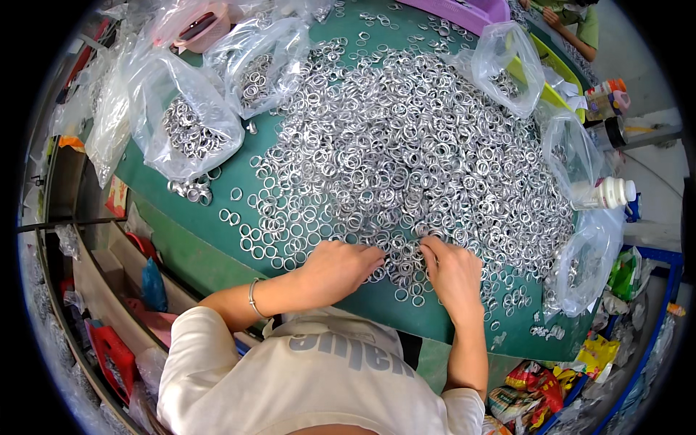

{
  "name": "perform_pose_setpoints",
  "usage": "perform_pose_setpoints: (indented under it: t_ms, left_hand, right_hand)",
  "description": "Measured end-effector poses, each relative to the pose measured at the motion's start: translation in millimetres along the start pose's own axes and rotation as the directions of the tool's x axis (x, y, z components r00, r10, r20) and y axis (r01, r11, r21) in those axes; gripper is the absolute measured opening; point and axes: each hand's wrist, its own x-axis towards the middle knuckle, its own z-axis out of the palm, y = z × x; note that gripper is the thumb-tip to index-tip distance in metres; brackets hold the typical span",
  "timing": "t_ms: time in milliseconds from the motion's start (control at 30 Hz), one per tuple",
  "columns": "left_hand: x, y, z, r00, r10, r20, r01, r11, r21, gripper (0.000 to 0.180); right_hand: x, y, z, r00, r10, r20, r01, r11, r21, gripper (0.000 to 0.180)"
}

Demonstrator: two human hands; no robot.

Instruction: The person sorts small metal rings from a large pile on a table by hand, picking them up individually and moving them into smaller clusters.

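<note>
A wide heap of silver metal rings (406, 138) covers most of the green table (181, 210). At the heap's near edge, my left hand (339, 270) rests with its fingers curled together, the tips among the rings. A little to the right, my right hand (454, 274) reaches in with thumb and fingers drawn together at the rings. Whatever either hand has between its fingertips is too small to make out. Between the two hands lie several loose rings (402, 293). A thin bracelet (253, 297) circles my left wrist.
Clear plastic bags holding rings stand at the left (190, 134) and far right (511, 69). A white bottle (609, 193) lies at the right edge. Behind are a purple basket (471, 13) and pink basket (206, 32). Another person's arm (573, 36) shows far right. Drawers (116, 268) stand left.
</note>
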Motion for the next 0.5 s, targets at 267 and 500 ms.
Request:
perform_pose_setpoints:
  t_ms: [267, 500]
  left_hand:
    - [12.1, -3.7, -6.4, 0.998, 0.055, -0.011, -0.055, 0.999, 0.003, 0.016]
    - [18.8, 2.7, -4.9, 0.998, 0.065, 0.022, -0.066, 0.997, 0.035, 0.016]
  right_hand:
    - [-6.0, 11.0, -13.3, 0.983, 0.076, -0.167, -0.073, 0.997, 0.02, 0.011]
    - [2.6, -2.7, 5.8, 0.997, 0.063, -0.051, -0.071, 0.983, -0.167, 0.007]
